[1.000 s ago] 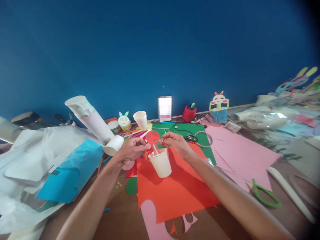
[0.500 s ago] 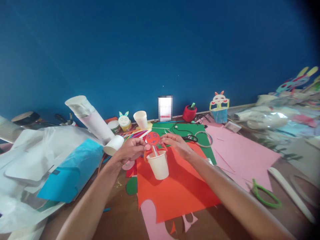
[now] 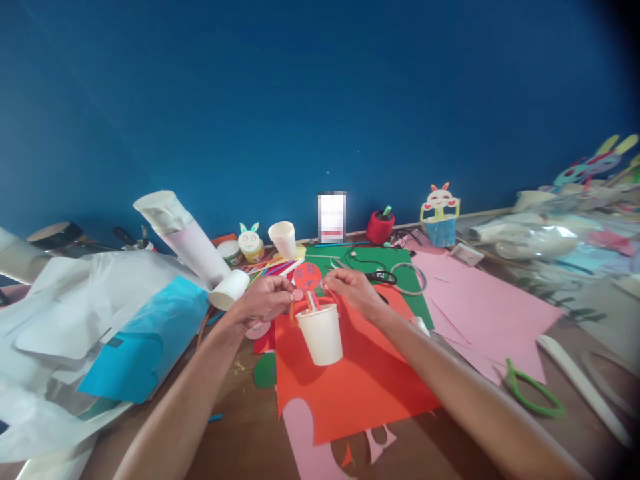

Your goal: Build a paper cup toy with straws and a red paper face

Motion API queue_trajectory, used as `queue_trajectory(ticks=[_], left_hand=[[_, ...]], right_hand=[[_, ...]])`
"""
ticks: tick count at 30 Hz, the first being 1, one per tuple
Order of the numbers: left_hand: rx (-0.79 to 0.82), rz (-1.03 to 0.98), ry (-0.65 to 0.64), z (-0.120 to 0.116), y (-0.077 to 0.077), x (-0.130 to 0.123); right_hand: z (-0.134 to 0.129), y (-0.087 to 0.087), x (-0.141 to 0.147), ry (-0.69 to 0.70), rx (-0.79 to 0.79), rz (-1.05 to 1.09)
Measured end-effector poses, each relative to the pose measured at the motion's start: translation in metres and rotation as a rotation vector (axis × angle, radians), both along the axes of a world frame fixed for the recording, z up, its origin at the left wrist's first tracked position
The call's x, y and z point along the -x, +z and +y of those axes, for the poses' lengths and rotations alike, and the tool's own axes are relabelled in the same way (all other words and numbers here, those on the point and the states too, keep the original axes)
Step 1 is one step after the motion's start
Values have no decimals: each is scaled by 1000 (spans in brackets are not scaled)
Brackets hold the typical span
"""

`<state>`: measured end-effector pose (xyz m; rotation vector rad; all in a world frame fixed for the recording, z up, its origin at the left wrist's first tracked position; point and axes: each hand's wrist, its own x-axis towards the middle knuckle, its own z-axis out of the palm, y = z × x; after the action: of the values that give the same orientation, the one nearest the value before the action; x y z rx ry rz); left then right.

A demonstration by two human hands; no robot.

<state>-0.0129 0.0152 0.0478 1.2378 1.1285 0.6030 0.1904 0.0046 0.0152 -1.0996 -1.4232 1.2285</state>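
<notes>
A white paper cup (image 3: 321, 339) leans slightly above an orange-red paper sheet (image 3: 370, 393). From its mouth rises a red paper disc (image 3: 308, 276) with a face drawn in blue, on a white and orange stem. My left hand (image 3: 265, 299) is closed at the left side, fingertips pinching a small pink paper circle (image 3: 298, 295) on an orange bent strip beside the cup. On the right, my right hand (image 3: 356, 292) pinches the upper end of a reddish bent strip (image 3: 332, 295) by the rim. The fingers partly hide what lies between its tips.
Behind lie a green sheet (image 3: 370, 257), black scissors (image 3: 383, 277) and a tape ring (image 3: 411, 279). A tipped white cup (image 3: 229, 289) lies left of my hands. Pink paper (image 3: 500, 300) and a green pipe cleaner (image 3: 535, 393) lie right; plastic bags (image 3: 45, 333) crowd the left.
The cup has shifted slightly down and right, hanging a little more tilted with its face disc. My right hand's fingers have drawn closer together; both hands stay at the strips.
</notes>
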Motion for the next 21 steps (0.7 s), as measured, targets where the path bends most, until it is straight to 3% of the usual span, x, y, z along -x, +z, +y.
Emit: queue_trajectory(ticks=[10,15,21], left_hand=[[-51,38,8,1,0,0],[-75,53,24,-1,1,-2],[-75,37,24,-1,1,-2]], right_hand=[[0,-1,2,33,32,118],[-1,0,6,-4,99,251],[-1,-3,7,-67,102,269]])
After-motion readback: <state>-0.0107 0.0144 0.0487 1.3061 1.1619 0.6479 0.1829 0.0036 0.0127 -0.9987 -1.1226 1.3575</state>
